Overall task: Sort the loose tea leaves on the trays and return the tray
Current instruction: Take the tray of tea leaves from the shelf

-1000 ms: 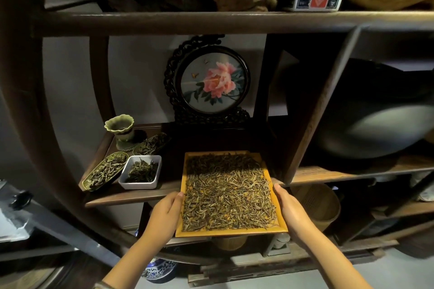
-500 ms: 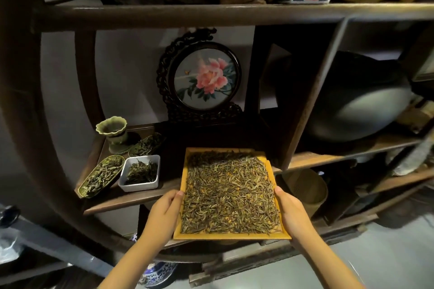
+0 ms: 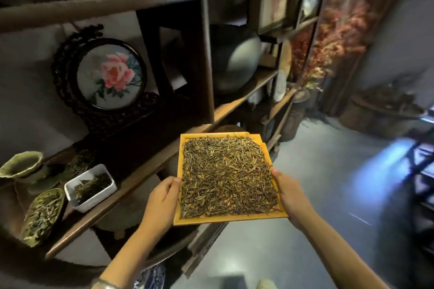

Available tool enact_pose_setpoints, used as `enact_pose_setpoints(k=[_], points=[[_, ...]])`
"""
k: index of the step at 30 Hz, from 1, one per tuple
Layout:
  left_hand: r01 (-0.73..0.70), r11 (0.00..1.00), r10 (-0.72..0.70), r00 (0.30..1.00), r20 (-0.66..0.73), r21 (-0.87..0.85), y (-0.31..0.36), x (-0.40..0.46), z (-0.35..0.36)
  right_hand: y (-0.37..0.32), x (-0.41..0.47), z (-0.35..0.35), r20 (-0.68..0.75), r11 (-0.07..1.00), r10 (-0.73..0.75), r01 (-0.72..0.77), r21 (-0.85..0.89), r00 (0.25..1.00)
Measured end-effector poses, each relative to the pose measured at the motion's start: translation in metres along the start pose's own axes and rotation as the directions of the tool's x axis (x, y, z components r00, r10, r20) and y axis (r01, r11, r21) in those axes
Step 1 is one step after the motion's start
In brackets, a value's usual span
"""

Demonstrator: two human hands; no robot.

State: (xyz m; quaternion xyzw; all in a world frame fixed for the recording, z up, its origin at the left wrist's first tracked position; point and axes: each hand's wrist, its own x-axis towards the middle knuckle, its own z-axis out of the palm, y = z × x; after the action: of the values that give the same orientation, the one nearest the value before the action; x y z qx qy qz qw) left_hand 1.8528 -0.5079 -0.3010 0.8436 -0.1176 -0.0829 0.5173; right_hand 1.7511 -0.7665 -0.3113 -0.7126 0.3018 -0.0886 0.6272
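The flat, square yellow tray (image 3: 263, 148) heaped with loose brown-gold tea leaves (image 3: 226, 176) hangs clear of the dark wooden shelf (image 3: 145, 171), over open floor. It is clamped by its side rims between the left hand (image 3: 162, 199) and the right hand (image 3: 290, 195), each closed with the thumb over the rim. Gripping opposite edges likely keeps the shallow tray level so no leaves slide off.

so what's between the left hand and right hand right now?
In the head view, only the yellow tray heaped with loose tea leaves. The left hand grips one side edge, the right hand the other.
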Motion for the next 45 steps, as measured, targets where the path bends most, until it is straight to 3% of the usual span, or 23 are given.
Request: enact_pose_setpoints(k=[5, 10, 17, 22, 28, 35, 45], points=[[-0.121, 0.993, 0.119, 0.975, 0.190, 0.001, 0.036, -0.006, 0.065, 0.024, -0.051, -0.078, -0.228, 0.995, -0.101, 0.092, -0.050, 0.968], [-0.231, 0.971, 0.237, 0.880, 0.412, -0.064, 0.082, -0.026, 0.149, 0.058, -0.110, -0.160, -0.481, 0.996, -0.084, 0.089, -0.013, 0.873], [-0.361, 0.921, 0.359, 0.642, 0.677, -0.146, 0.154, -0.093, 0.291, 0.111, -0.214, -0.275, -0.757, 0.966, 0.130, 0.092, 0.243, 0.640], [-0.495, 0.845, 0.441, 0.433, 0.786, -0.202, 0.199, -0.166, 0.391, 0.148, -0.302, -0.348, -0.883, 0.965, 0.192, 0.082, 0.249, 0.427], [-0.508, 0.778, 0.517, 0.184, 0.836, -0.370, 0.248, -0.260, 0.499, 0.187, -0.388, -0.420, -0.942, 0.958, 0.260, 0.065, 0.279, 0.214], [-0.503, 0.708, 0.542, -0.060, 0.838, -0.495, 0.286, -0.353, 0.586, 0.218, -0.465, -0.463, -0.938, 0.935, 0.348, 0.072, 0.347, -0.004], [-0.491, 0.667, 0.432, -0.358, 0.828, -0.561, 0.330, -0.436, 0.708, 0.252, -0.504, -0.529, -0.875, 0.905, 0.425, 0.148, 0.400, -0.231]])
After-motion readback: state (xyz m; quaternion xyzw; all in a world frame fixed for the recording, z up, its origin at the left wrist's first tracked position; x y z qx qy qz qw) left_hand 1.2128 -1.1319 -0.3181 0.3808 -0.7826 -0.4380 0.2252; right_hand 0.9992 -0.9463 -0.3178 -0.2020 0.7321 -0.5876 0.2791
